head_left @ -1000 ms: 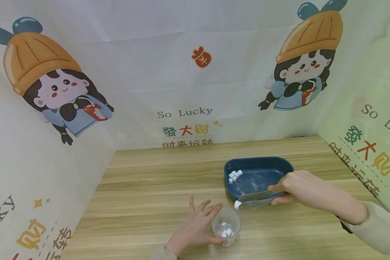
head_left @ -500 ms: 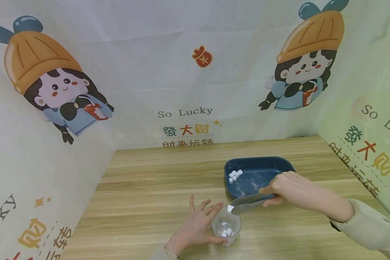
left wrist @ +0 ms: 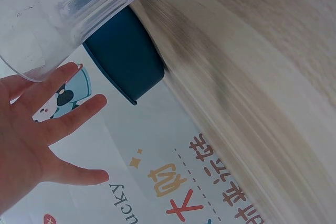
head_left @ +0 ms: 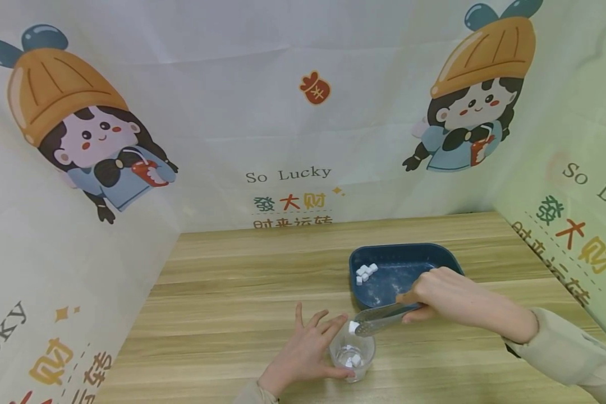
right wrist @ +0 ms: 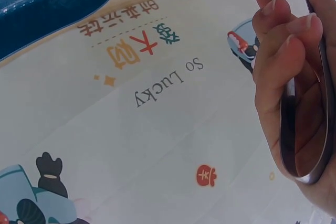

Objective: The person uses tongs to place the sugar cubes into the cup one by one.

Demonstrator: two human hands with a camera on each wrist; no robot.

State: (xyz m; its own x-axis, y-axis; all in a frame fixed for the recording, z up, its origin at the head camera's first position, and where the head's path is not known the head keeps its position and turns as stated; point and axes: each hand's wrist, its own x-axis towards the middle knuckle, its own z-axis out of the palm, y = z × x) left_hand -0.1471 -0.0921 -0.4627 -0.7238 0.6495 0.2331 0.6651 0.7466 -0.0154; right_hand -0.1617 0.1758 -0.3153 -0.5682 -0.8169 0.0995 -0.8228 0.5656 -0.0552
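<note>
My left hand [head_left: 305, 350] steadies a clear cup [head_left: 365, 359], thumb low on its near side and index finger at its rim, the other fingers spread. Several white cubes [head_left: 353, 359] lie at the cup's bottom. In the left wrist view the clear cup [left wrist: 47, 19] stands against the fingers. My right hand [head_left: 434, 292] grips metal tongs [head_left: 384, 317], whose tips pinch one white cube [head_left: 353, 327] over the cup's far rim. The right wrist view shows the bent end of the tongs [right wrist: 310, 177] inside the right hand [right wrist: 283, 77]; their tips are out of that view.
Behind the cup sits a dark blue tray [head_left: 404, 247], with several white cubes [head_left: 366, 273] in its left end. The wooden table [head_left: 242, 280] meets a printed cloth backdrop [head_left: 222, 112] at the back and sides.
My right hand has moved left and slightly down, bringing the tongs and their white cube from beside the tray's front edge to over the cup. The left hand stays on the cup.
</note>
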